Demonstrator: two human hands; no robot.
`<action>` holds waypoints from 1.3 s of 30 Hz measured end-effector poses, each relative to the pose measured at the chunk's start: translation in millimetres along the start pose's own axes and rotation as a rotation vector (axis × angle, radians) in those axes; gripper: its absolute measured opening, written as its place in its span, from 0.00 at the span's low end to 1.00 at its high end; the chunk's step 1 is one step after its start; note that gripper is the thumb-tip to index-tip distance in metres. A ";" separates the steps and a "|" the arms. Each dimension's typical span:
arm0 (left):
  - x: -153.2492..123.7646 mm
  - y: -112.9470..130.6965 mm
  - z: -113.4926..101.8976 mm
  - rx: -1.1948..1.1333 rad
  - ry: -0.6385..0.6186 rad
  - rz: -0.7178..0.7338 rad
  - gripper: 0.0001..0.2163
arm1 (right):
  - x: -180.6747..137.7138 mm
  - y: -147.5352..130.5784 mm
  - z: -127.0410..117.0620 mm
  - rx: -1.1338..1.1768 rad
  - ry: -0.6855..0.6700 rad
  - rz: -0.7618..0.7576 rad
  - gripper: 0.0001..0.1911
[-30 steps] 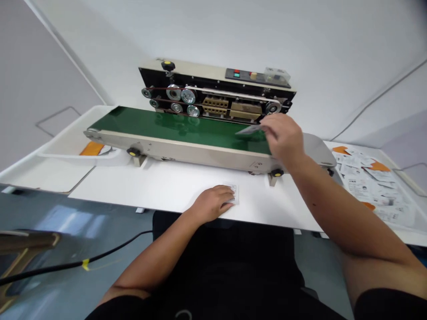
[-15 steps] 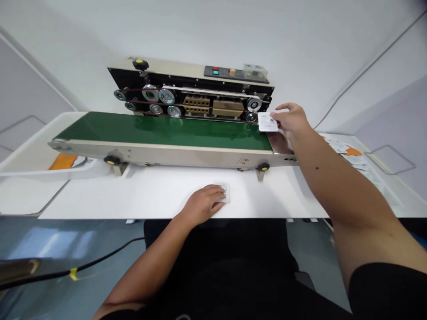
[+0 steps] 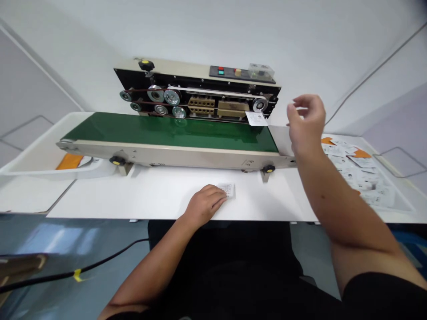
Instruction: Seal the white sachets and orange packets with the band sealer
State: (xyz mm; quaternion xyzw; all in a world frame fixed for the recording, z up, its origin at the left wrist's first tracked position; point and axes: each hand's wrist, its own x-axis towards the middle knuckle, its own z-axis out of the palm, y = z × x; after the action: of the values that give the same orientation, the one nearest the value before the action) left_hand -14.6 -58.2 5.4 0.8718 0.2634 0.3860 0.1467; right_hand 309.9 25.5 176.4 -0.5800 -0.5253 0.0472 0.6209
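My left hand (image 3: 206,205) rests on the white table with its fingers closed over the left edge of a small white printed packet (image 3: 228,190). Part of that packet is hidden under the fingers. A second white printed packet (image 3: 256,118) sits at the right end of the band sealing machine (image 3: 200,91), its upper edge by the rollers, above the green conveyor belt (image 3: 173,133). To the right of it, in the air and apart from it, my right hand (image 3: 307,120) is loosely curled, with a gap between thumb and fingers and nothing seen in it.
A white tray (image 3: 402,202) with many loose printed packets, some orange, stands at the right. At the left is a white bin (image 3: 31,151) holding orange and white packets, under the belt's end. Black knobs (image 3: 117,161) stick out along the conveyor's front. A black cable (image 3: 110,258) crosses below.
My right hand has let go of its packet and moved up and right. That packet has shifted left into the machine's rollers. The left hand stays on its packet; the view has shifted slightly.
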 end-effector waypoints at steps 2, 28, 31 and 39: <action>-0.5 2.2 -5.2 -0.011 0.115 -0.117 0.11 | -53.5 -10.7 -13.3 -0.015 0.000 -0.085 0.07; -8.0 12.8 -13.6 -0.123 -0.087 -0.009 0.25 | -123.7 9.6 -22.8 0.454 -0.316 0.524 0.18; -6.3 10.1 -12.9 -0.156 -0.114 -0.048 0.23 | -65.9 10.6 -33.7 0.346 -0.269 0.492 0.09; -5.0 9.7 -12.0 -0.081 -0.149 -0.046 0.19 | 5.7 17.7 -25.2 0.286 -0.275 0.688 0.09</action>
State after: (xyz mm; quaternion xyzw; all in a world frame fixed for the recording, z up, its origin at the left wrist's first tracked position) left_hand -23.1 -68.3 14.8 0.8852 0.2558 0.3268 0.2101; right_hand 340.0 18.2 171.9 -0.6180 -0.3667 0.4026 0.5670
